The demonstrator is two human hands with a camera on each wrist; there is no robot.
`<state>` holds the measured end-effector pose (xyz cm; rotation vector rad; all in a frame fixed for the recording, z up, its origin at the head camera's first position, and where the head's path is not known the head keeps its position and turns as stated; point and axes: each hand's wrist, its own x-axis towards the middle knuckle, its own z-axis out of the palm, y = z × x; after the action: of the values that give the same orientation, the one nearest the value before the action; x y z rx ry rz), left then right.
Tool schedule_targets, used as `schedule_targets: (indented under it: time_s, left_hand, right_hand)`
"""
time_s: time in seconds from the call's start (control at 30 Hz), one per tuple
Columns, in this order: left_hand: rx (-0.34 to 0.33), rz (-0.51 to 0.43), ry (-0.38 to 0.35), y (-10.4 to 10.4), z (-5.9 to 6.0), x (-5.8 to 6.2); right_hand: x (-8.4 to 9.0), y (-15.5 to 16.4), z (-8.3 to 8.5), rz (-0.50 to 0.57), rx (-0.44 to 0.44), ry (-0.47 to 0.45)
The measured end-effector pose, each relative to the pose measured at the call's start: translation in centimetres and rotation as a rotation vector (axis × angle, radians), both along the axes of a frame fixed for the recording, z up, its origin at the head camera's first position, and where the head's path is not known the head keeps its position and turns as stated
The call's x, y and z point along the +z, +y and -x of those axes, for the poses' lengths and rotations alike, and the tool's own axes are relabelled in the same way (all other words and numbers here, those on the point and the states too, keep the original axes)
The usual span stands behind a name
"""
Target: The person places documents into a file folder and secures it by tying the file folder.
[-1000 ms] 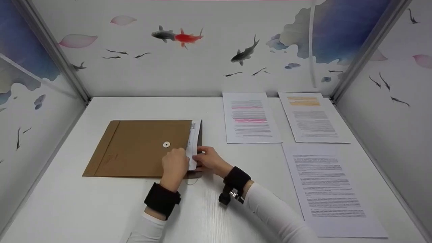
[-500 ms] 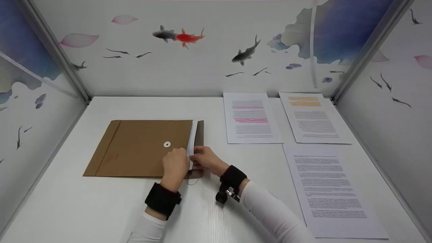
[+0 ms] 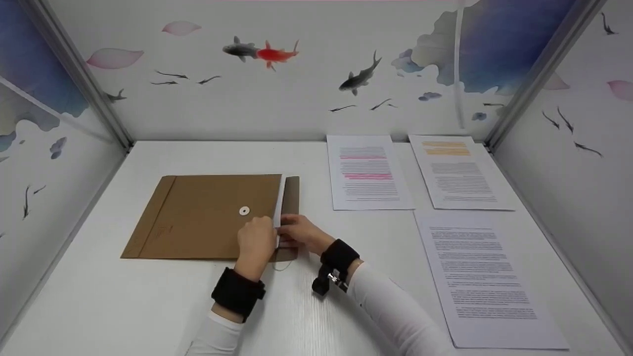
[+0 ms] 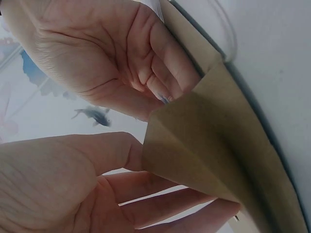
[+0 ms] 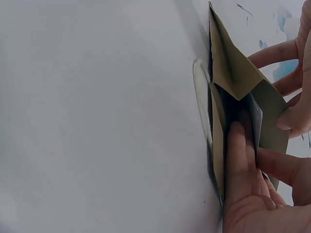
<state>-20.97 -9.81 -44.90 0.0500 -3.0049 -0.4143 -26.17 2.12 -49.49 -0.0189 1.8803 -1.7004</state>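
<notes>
A brown paper envelope [image 3: 207, 198] with a white button disc [image 3: 244, 211] lies flat at the left-centre of the table. Its mouth faces right and stands lifted. Between thumb and fingers, my left hand [image 3: 257, 240] pinches the upper layer at the mouth's edge, as the left wrist view also shows. My right hand [image 3: 306, 233] grips a thin stack of white paper [image 3: 280, 198], mostly hidden inside the envelope. In the right wrist view, several right-hand fingers [image 5: 238, 145] reach into the mouth under the paper [image 5: 258, 121], with the thumb on its outer side.
At the back right are a sheet with pink highlighting [image 3: 368, 193] and one with orange highlighting [image 3: 447, 168]. A larger printed page [image 3: 487, 277] lies at the front right. A loose string [image 3: 283, 268] hangs from the envelope. Printed panels [image 3: 296, 99] enclose the white table [image 3: 123, 306].
The paper has slid left, deeper into the envelope, so only a narrow strip shows. My right hand has moved slightly left with it. My left hand has stayed in place.
</notes>
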Motion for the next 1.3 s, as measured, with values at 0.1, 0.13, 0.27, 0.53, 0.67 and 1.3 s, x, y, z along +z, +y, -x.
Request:
schedule_targets:
  time_s: [0.1,0.13,0.27,0.53,0.67,1.3]
  left_hand:
    - [0.001,0.007,-0.003,0.0,0.0,0.1]
    - [0.001,0.01,-0.006,0.0,0.0,0.1]
    - [0.001,0.018,-0.017,0.1,0.1,0.2]
    - [-0.003,0.007,-0.005,-0.2,0.0,0.4]
    - [-0.01,0.007,-0.008,-0.4,0.0,0.5]
    - [-0.04,-0.009,0.004,-0.4,-0.1,0.6]
  right_hand:
    - [0.0,-0.1,0.1,0.04,0.004,-0.027]
    - [0.0,-0.1,0.1,0.055,0.003,-0.04]
    - [0.0,-0.3,0.1,0.121,-0.005,-0.082]
    - [0.0,-1.0,0.2,0.095,-0.006,-0.07]
    - [0.0,-1.2,0.4,0.09,-0.002,-0.084]
    - [0.2,-1.7,0.7,0.087,0.018,-0.08]
